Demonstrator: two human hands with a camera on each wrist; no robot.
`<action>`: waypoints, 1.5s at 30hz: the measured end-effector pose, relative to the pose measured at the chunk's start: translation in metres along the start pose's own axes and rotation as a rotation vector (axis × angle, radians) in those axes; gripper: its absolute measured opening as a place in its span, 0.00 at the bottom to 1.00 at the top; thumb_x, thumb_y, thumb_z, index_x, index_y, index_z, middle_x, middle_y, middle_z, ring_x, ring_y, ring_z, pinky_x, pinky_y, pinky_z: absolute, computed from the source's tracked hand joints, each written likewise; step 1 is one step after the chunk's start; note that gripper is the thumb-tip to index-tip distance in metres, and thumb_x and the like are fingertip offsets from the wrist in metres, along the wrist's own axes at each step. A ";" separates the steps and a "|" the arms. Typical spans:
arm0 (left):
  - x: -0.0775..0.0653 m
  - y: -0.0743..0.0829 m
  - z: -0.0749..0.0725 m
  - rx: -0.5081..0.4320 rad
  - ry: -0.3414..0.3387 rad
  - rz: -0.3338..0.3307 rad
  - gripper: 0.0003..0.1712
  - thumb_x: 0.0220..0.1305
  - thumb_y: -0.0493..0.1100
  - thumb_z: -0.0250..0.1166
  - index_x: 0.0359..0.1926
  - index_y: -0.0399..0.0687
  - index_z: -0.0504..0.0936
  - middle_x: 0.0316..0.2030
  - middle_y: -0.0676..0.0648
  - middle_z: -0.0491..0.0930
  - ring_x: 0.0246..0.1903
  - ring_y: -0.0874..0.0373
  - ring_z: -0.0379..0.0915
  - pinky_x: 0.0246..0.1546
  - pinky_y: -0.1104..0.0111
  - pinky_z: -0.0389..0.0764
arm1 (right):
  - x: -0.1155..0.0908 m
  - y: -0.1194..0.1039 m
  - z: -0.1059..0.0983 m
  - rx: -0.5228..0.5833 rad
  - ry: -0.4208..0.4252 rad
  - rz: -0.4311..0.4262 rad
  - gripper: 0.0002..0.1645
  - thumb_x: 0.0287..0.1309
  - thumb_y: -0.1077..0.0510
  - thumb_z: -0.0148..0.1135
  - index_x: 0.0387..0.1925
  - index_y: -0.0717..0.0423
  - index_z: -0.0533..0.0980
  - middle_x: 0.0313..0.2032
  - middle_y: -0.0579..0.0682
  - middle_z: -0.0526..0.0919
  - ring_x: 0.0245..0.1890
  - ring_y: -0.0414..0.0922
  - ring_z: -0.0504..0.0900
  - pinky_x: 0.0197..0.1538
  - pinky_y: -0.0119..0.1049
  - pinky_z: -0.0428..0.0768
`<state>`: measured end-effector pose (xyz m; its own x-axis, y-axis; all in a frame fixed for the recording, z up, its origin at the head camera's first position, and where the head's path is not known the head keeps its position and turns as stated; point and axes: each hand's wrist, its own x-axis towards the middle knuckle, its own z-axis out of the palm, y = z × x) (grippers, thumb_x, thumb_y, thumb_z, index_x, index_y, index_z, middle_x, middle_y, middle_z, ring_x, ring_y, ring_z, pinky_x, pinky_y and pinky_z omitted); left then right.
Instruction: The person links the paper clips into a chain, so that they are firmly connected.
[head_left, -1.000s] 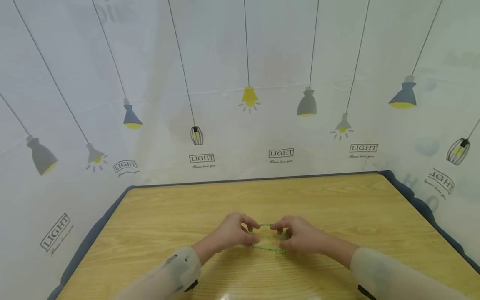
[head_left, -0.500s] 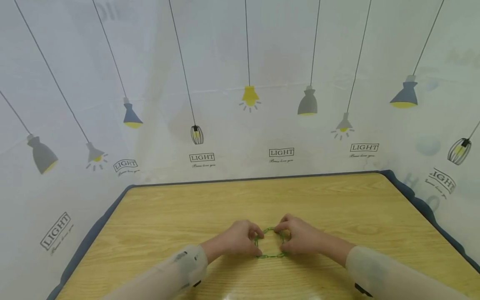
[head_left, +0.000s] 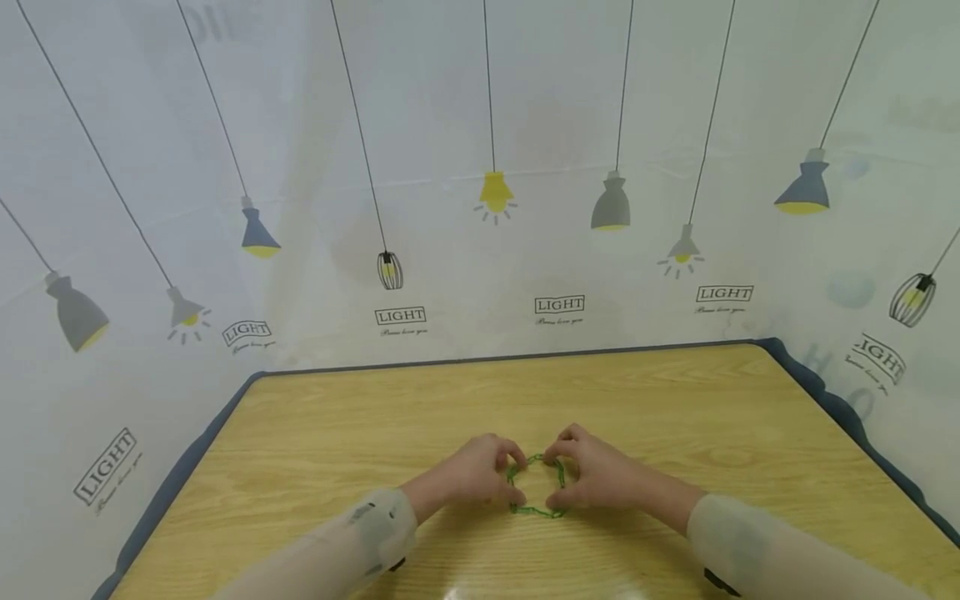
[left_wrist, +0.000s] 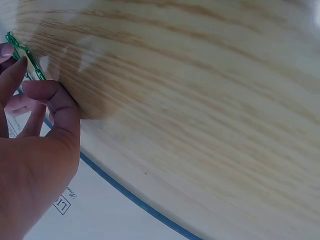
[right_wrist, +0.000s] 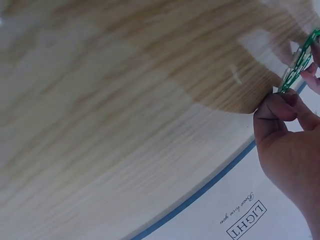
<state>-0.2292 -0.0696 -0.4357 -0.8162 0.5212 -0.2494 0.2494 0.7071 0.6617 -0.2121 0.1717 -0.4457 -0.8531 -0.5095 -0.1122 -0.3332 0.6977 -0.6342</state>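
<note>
A ring of green paper clips [head_left: 537, 510], linked end to end, lies at the middle of the wooden table between the two hands. On its left side my left hand [head_left: 483, 472] grips it with thumb and fingers curled. The right hand [head_left: 596, 471] holds the opposite side, thumb near the front and index finger near the back. In the left wrist view the linked clips [left_wrist: 36, 65] run past the thumb tip. The right wrist view has the thumb and a finger pinching the near end of the clip chain [right_wrist: 298, 67]. Fingers hide parts of both sides.
The yellowish wooden tabletop [head_left: 360, 417] spreads around the hands. Dark blue edging [head_left: 450, 362] borders it, with a pale curtain [head_left: 450, 100] printed with lamps rising behind and at the sides.
The ring has come down nearer the table and its outline has grown rounder. My left hand has shifted slightly right and down; both hands still grip the sides.
</note>
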 end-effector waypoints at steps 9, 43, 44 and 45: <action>0.006 0.000 0.001 0.077 -0.006 -0.006 0.26 0.57 0.47 0.83 0.56 0.51 0.86 0.45 0.46 0.76 0.41 0.56 0.72 0.36 0.66 0.77 | 0.004 0.001 0.002 -0.043 -0.016 -0.015 0.41 0.51 0.41 0.84 0.64 0.52 0.79 0.63 0.55 0.72 0.52 0.49 0.75 0.58 0.53 0.80; 0.016 -0.004 -0.009 0.124 -0.060 0.014 0.34 0.53 0.50 0.85 0.60 0.56 0.83 0.50 0.46 0.76 0.50 0.54 0.75 0.50 0.59 0.81 | 0.011 0.014 -0.015 0.012 -0.097 -0.014 0.53 0.54 0.38 0.82 0.76 0.49 0.69 0.70 0.57 0.65 0.72 0.60 0.70 0.74 0.67 0.70; 0.016 -0.004 -0.009 0.119 -0.059 0.012 0.33 0.53 0.50 0.85 0.60 0.56 0.83 0.50 0.45 0.76 0.50 0.54 0.75 0.51 0.58 0.81 | 0.010 0.014 -0.015 0.015 -0.091 -0.017 0.52 0.55 0.38 0.81 0.75 0.49 0.70 0.70 0.57 0.65 0.71 0.61 0.70 0.73 0.68 0.70; 0.015 -0.004 -0.010 0.113 -0.060 0.010 0.33 0.53 0.49 0.85 0.60 0.56 0.83 0.51 0.45 0.76 0.50 0.54 0.75 0.51 0.58 0.81 | 0.010 0.015 -0.014 0.017 -0.086 -0.026 0.49 0.57 0.38 0.80 0.74 0.49 0.71 0.70 0.57 0.65 0.71 0.61 0.70 0.72 0.68 0.71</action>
<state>-0.2477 -0.0687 -0.4351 -0.7815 0.5540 -0.2870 0.3173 0.7489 0.5818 -0.2316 0.1839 -0.4452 -0.8065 -0.5692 -0.1599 -0.3477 0.6754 -0.6504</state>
